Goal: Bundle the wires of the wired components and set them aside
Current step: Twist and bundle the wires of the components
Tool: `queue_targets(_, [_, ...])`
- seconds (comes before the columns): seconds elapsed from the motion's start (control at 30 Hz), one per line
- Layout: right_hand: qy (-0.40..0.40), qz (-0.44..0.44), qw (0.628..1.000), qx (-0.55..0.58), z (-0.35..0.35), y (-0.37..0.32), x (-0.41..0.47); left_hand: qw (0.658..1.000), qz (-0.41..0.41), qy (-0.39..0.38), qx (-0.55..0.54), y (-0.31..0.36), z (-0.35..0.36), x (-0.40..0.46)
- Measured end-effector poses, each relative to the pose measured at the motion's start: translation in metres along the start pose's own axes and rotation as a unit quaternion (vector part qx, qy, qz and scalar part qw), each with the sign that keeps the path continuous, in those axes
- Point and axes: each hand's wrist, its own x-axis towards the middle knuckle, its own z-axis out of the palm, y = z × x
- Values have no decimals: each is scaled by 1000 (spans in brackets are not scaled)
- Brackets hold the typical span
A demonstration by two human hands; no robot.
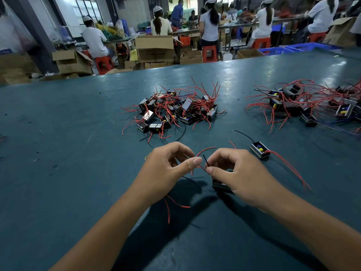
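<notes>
Near the counter (58,133)'s front edge, we see both hands' fingers (192,162) pinching the wires (203,167) between them, the component (220,184) under the right hand (240,173).

Wide teal table (58,118), glossy under overhead light. Beyond its far edge, open cardboard boxes (154,48) stacked on the floor, red plastic stools (209,53), blue crates (293,48) at right. Farther back, a long workbench (230,28) with seated workers in white caps (93,39). Large windows (78,10) at upper left, dark pillar (33,28) beside them.
</notes>
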Motion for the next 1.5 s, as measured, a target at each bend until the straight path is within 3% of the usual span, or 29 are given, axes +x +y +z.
queue_targets(0.2, [-27,-49,998,23,0,-2,-3,995,28,19,99,-6,0,2])
queue_targets(0.33, [-29,-186,976,-107,0,-7,-7,987,66,29,141,-3,2,2])
queue_targets(0.5, [-144,-288,931,-172,7,-5,-11,989,80,30,125,-4,5,2])
queue_targets(0.7, [-84,-235,952,-180,5,-2,-6,998,18,53,31,-8,-1,4])
queue_targets(1.07, [33,-105,990,-92,4,7,-1,971,30,-84,222,-14,-19,3])
queue_targets(1.23, [22,-85,993,-77,10,9,-2,921,45,-161,351,-13,-16,2])
queue_targets(1.5, [45,-8,995,87,14,12,2,961,71,-106,243,-8,-21,1])
